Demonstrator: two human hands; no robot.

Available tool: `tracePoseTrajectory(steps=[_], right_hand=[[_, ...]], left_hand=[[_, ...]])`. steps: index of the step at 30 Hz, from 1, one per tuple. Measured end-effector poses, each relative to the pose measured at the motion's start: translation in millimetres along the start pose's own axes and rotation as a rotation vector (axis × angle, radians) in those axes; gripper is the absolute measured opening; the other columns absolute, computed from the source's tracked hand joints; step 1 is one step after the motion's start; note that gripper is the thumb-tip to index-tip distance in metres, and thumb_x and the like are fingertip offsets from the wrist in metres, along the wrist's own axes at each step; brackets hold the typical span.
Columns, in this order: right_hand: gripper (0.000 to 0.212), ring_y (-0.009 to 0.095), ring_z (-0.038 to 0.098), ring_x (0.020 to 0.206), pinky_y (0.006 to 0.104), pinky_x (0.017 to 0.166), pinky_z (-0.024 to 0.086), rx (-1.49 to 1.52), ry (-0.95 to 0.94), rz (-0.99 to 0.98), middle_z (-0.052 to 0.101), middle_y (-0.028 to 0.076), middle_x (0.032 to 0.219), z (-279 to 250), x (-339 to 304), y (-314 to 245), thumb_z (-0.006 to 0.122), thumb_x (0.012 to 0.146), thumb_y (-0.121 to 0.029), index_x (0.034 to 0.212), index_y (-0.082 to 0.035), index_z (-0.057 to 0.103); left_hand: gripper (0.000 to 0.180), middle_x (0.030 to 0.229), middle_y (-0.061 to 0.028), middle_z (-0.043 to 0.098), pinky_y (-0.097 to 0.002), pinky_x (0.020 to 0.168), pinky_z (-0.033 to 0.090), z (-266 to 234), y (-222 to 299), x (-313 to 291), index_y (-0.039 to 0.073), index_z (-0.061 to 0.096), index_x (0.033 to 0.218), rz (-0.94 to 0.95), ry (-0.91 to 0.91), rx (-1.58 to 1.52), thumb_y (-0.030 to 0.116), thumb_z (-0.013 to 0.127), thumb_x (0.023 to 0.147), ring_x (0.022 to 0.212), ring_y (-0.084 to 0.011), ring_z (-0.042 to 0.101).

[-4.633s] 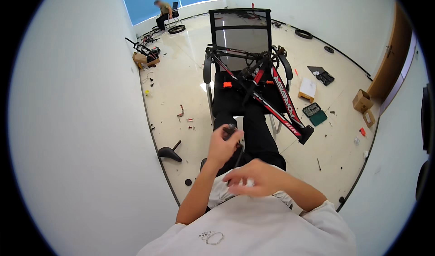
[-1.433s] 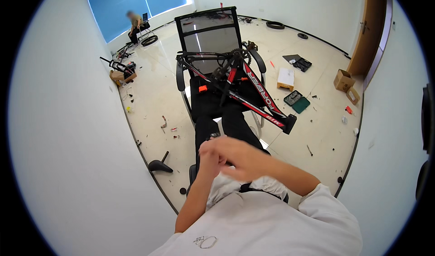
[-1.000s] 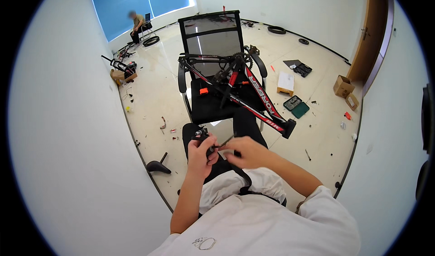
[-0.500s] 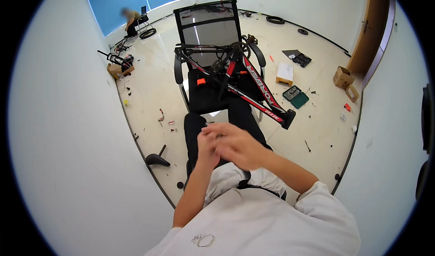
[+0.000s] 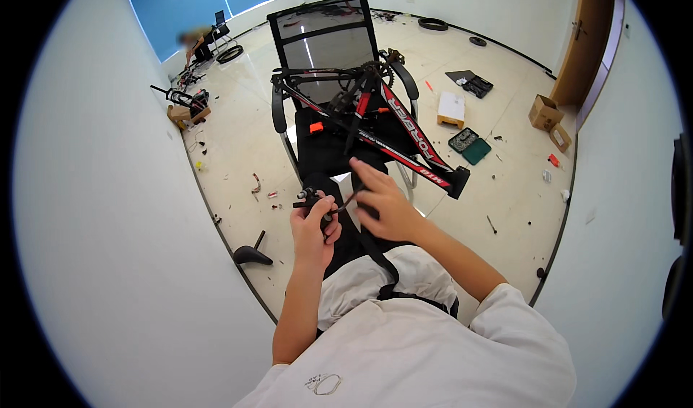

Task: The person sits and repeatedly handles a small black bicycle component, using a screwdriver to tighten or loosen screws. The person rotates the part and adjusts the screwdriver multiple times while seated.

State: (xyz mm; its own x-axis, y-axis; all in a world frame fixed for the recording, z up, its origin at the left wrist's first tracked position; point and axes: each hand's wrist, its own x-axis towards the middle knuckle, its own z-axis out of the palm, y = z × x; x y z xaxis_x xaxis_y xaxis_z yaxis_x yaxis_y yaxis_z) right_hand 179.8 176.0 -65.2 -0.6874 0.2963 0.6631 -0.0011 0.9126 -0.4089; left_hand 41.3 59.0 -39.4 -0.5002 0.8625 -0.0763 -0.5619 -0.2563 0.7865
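Observation:
My left hand [image 5: 312,229] is closed round a small dark bicycle part [image 5: 309,200] with silvery bits at its upper end; its exact kind is hard to make out. A thin, curved dark arm [image 5: 346,204] sticks out from that fist toward my right hand [image 5: 386,204]. The right fingers are stretched out and slightly blurred, beside the arm's tip; whether they touch it I cannot tell. Beyond both hands, a black, red and white bicycle frame [image 5: 409,124] with crank and chainring lies across a black mesh office chair [image 5: 310,152].
On the floor to the right are an open green case [image 5: 476,152], a black toolbox [image 5: 476,86], a white-topped block [image 5: 451,108] and cardboard boxes [image 5: 544,112]. A saddle [image 5: 253,255] lies at the left wall, a fork [image 5: 184,97] farther back. Another person [image 5: 193,42] sits far left.
My hands, clasped together before, have come apart. The right has moved slightly right with its fingers extended, and the dark part in my left hand now shows. My view has shifted slightly.

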Motion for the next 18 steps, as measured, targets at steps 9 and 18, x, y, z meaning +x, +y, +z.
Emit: tracePoseTrajectory(steps=[9, 18], right_hand=[[0.048, 0.018, 0.051, 0.121, 0.0304, 0.1, 0.038, 1.056, -0.064, 0.411, 0.054, 0.013, 0.135, -28.5, 35.9, -12.5, 0.043, 0.094, -0.022, 0.135, 0.003, 0.049], [0.018, 0.033, 0.033, 0.138, 0.0482, 0.109, 0.027, 0.234, -0.155, -0.145, 0.041, 0.019, 0.145, -12.6, -12.9, -70.8, 0.063, 0.083, -0.015, 0.096, -0.005, 0.07]], left_hand=[[0.011, 0.072, -0.0063, 0.054, -0.021, 0.036, 0.024, -1.9, -31.4, -6.9, 0.002, 0.055, 0.092, -0.11, -0.125, 0.141, 0.006, 0.062, 0.085, 0.043, -0.0077, 0.037], [0.013, 0.062, 0.0007, 0.051, -0.0209, 0.036, 0.025, -10.7, -18.4, 11.4, 0.009, 0.054, 0.075, -0.135, -0.002, 0.028, 0.011, 0.061, 0.087, 0.043, -0.0068, 0.04]])
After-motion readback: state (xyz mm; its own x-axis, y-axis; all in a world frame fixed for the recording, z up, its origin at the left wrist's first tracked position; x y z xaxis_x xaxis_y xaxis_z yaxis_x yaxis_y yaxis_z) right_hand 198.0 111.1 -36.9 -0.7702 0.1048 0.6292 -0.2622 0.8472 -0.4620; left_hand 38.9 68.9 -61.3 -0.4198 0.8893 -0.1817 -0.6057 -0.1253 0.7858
